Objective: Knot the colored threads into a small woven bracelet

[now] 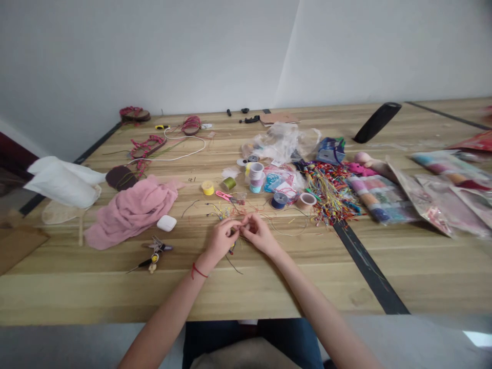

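My left hand [222, 238] and my right hand [260, 233] meet over the table, thumbs and fingertips pinched together. A thin cord [232, 250] with small coloured bits hangs between and below them; the exact grip is hidden by my fingers. A red string bracelet [200, 270] circles my left wrist. Just beyond the hands lie loose threads [219, 209] and pink-handled thread snips [226, 197]. Spools of yellow thread [208, 188], olive thread [228, 184] and dark blue thread [279, 201] stand behind them.
A heap of multicoloured knotted cords [330, 192] lies to the right, beside plastic packs [384, 197]. On the left are a pink cloth [134, 210], a white case [166, 223] and keys [154, 253]. A black cylinder [377, 122] leans at the back right.
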Demonstrator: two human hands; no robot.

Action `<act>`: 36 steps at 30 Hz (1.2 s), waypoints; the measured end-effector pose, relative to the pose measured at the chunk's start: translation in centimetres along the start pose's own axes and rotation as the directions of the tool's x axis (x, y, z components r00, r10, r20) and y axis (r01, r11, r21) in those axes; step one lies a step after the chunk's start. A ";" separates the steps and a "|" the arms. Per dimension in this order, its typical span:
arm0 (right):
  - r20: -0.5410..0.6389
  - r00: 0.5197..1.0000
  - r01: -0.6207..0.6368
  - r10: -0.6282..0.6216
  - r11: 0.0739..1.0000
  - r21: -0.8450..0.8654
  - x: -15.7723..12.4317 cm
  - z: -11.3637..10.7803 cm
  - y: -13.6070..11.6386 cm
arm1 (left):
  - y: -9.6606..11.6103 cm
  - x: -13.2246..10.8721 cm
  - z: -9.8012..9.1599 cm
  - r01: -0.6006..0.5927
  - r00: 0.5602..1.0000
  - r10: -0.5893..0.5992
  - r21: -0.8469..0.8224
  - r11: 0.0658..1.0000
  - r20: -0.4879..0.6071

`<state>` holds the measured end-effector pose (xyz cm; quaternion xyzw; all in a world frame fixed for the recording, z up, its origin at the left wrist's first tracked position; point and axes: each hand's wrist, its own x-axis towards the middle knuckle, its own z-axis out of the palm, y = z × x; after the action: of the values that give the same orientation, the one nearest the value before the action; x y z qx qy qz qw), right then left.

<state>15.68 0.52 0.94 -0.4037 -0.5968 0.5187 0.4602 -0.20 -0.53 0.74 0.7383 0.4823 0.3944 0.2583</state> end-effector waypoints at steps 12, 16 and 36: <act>-0.025 0.996 0.073 -0.081 0.970 -0.233 -0.3 -0.2 0.5 | 0.0 0.1 0.0 -0.027 0.999 0.024 0.061 0.998 0.045; -0.030 0.994 0.091 -0.103 0.958 -0.274 -0.3 -0.3 0.4 | -0.1 0.1 0.0 -0.033 0.999 0.031 0.062 0.997 0.035; 0.030 0.969 0.230 -0.247 0.846 -0.481 -0.9 0.0 -0.2 | -0.3 0.1 0.1 0.038 0.999 -0.038 0.000 0.999 -0.018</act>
<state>15.86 -0.38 1.02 -0.4365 -0.7445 0.2863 0.4162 -0.25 -0.33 0.53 0.7254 0.4987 0.3960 0.2615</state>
